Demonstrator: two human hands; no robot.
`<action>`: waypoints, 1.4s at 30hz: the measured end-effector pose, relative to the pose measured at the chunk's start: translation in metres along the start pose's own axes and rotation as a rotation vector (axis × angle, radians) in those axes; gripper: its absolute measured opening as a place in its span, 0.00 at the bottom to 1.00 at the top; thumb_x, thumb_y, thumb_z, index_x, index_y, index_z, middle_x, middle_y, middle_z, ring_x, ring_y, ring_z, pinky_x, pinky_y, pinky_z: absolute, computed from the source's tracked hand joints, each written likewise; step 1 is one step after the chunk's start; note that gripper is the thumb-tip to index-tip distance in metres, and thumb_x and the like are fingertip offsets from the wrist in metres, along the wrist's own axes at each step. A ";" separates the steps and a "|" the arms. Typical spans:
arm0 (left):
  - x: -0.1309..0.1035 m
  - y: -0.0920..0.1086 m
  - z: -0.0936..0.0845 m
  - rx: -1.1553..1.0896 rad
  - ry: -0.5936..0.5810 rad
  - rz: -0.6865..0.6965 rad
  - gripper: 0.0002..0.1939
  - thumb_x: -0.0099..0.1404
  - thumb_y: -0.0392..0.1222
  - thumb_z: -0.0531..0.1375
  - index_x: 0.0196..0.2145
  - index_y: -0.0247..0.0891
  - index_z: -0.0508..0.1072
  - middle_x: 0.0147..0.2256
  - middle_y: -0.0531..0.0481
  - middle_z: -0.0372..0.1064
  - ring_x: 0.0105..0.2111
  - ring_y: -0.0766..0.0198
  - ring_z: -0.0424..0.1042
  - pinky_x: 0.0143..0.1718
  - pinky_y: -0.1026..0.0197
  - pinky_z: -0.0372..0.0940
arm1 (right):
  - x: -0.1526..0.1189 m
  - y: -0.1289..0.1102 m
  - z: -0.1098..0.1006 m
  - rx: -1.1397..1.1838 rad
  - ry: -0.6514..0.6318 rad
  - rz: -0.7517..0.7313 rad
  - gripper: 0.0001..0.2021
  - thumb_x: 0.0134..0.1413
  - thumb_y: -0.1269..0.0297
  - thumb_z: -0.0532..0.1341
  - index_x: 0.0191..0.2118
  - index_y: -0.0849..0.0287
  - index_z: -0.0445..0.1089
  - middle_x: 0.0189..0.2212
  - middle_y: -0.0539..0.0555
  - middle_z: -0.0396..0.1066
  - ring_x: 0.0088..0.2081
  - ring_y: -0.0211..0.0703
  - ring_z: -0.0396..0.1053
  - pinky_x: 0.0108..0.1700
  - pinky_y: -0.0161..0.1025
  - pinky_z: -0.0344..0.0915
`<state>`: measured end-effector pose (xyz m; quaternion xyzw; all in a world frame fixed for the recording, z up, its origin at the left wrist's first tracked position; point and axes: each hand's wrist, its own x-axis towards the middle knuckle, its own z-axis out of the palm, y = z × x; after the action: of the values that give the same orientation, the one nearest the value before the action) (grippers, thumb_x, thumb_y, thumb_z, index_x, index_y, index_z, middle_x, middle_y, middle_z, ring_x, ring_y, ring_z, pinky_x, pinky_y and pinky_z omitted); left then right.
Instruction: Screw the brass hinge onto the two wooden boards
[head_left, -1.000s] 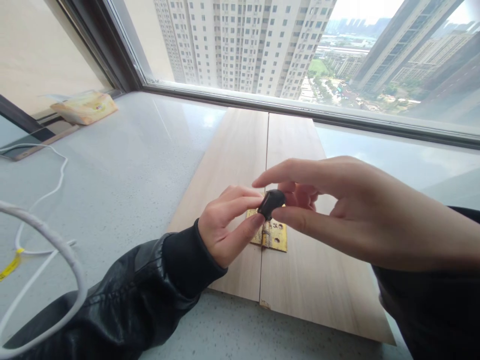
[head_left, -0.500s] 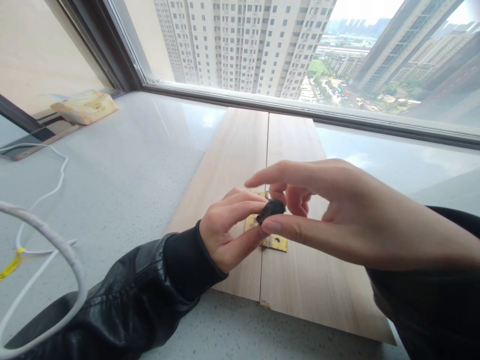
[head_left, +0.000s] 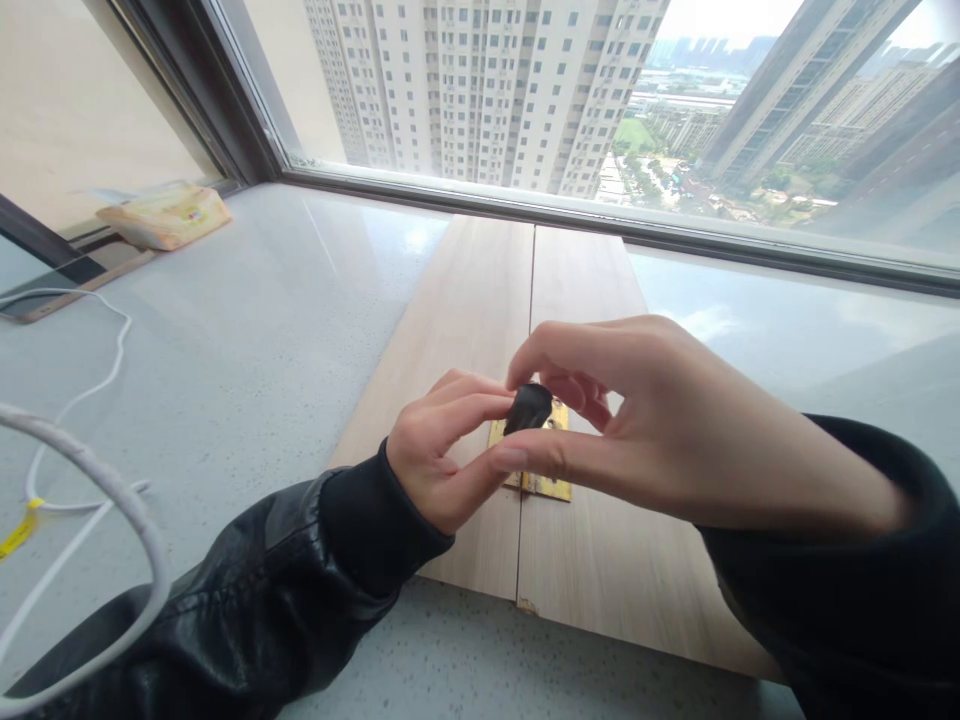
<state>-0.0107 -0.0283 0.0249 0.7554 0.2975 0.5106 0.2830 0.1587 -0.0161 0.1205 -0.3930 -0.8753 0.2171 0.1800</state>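
Note:
A small black object (head_left: 529, 408) with a rounded end is pinched between the fingertips of both hands; its kind does not show clearly. My left hand (head_left: 448, 445) holds it from the left, thumb below and fingers above. From the right, my right hand (head_left: 637, 425) closes thumb and index finger around it, the other fingers curled behind. Below the hands a brass-coloured hinge (head_left: 553, 488) with screw holes lies across the seam of two pale wooden boards (head_left: 600, 590). Part of the hinge is hidden by the hands and the black object.
The boards lie on a speckled grey-white sill (head_left: 247, 330) before a large window. A tissue pack (head_left: 169, 218) sits at the back left, near a flat dark-edged object (head_left: 67, 290). A white cable (head_left: 112, 480) with a yellow tag (head_left: 19, 530) loops at the left.
Both hands have shifted slightly left with the black object, which now stands more upright. My right index finger has bent down to touch near its top.

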 end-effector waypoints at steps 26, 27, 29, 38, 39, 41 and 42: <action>0.003 -0.005 0.003 -0.063 -0.019 0.102 0.08 0.59 0.37 0.63 0.37 0.33 0.75 0.34 0.43 0.75 0.35 0.60 0.71 0.38 0.55 0.68 | -0.006 0.004 -0.006 0.181 -0.125 -0.082 0.07 0.55 0.67 0.60 0.40 0.57 0.73 0.23 0.44 0.68 0.23 0.29 0.63 0.25 0.30 0.61; 0.002 -0.005 0.003 -0.055 0.000 0.090 0.09 0.57 0.38 0.64 0.36 0.33 0.75 0.33 0.43 0.75 0.35 0.60 0.71 0.38 0.55 0.68 | -0.006 0.004 -0.006 0.142 -0.102 -0.066 0.05 0.54 0.67 0.61 0.37 0.58 0.73 0.21 0.44 0.66 0.22 0.29 0.61 0.23 0.30 0.59; 0.001 -0.005 0.003 -0.064 0.030 0.054 0.12 0.54 0.38 0.67 0.36 0.33 0.75 0.34 0.42 0.74 0.35 0.59 0.72 0.38 0.54 0.68 | -0.006 0.004 -0.005 0.065 -0.060 -0.046 0.03 0.52 0.66 0.63 0.32 0.59 0.72 0.18 0.43 0.63 0.19 0.28 0.58 0.20 0.30 0.56; -0.004 -0.009 0.006 -0.088 0.094 0.010 0.16 0.49 0.39 0.69 0.36 0.37 0.72 0.35 0.43 0.73 0.35 0.57 0.73 0.36 0.53 0.69 | -0.002 -0.003 0.002 -0.112 0.094 -0.050 0.20 0.46 0.59 0.67 0.18 0.58 0.55 0.12 0.42 0.47 0.15 0.27 0.43 0.14 0.30 0.41; -0.003 -0.008 0.005 -0.077 0.100 0.016 0.15 0.49 0.39 0.69 0.35 0.36 0.73 0.35 0.43 0.73 0.34 0.57 0.73 0.36 0.53 0.69 | -0.002 -0.004 0.003 -0.136 0.101 -0.044 0.21 0.47 0.58 0.66 0.17 0.58 0.53 0.12 0.42 0.47 0.15 0.27 0.43 0.14 0.31 0.41; -0.002 -0.007 0.004 -0.039 0.106 0.041 0.12 0.50 0.37 0.69 0.33 0.33 0.74 0.33 0.42 0.73 0.33 0.58 0.73 0.35 0.54 0.69 | -0.001 -0.005 0.005 -0.191 0.122 -0.029 0.23 0.47 0.57 0.65 0.17 0.57 0.50 0.11 0.42 0.46 0.15 0.28 0.41 0.15 0.32 0.41; -0.001 -0.007 0.003 -0.017 0.104 0.059 0.11 0.50 0.36 0.69 0.32 0.32 0.74 0.32 0.41 0.73 0.32 0.58 0.72 0.34 0.54 0.69 | -0.001 -0.004 0.005 -0.217 0.135 -0.019 0.23 0.48 0.56 0.64 0.17 0.56 0.48 0.11 0.43 0.45 0.15 0.29 0.40 0.15 0.32 0.40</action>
<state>-0.0089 -0.0247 0.0186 0.7339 0.2849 0.5599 0.2583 0.1542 -0.0209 0.1183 -0.4157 -0.8830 0.0926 0.1971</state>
